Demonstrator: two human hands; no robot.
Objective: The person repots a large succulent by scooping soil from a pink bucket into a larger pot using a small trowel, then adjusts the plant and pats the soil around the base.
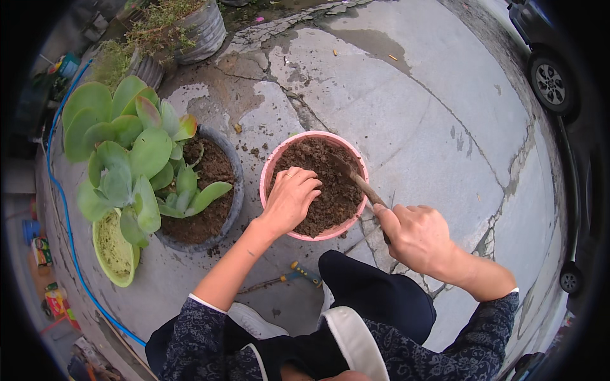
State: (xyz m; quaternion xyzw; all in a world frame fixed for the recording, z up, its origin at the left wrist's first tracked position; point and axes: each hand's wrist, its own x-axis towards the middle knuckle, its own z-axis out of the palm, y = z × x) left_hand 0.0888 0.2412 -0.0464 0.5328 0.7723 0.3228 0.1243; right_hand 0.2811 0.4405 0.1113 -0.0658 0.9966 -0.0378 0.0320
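A round pink plastic pot (360, 167) of brown soil (328, 205) stands before me. My left hand (294, 195) rests over its left part, fingers bent onto the soil; whether they grip any is hidden. My right hand (418, 234) is closed around the wooden handle of a hand tool (366, 187), whose dark blade meets the soil at the pot's upper right. Left of the pink pot is a dark grey pot (239, 185) with soil and a large-leaved green succulent (151, 151).
A yellow-green basin (135, 262) sits below the succulent. Tools with blue and yellow handles (305, 273) lie near my shoes. A blue hose (65, 205) curves along the left. Grey planters (202, 35) stand at upper left, a vehicle's wheel (551, 84) at right. Cracks cross the concrete.
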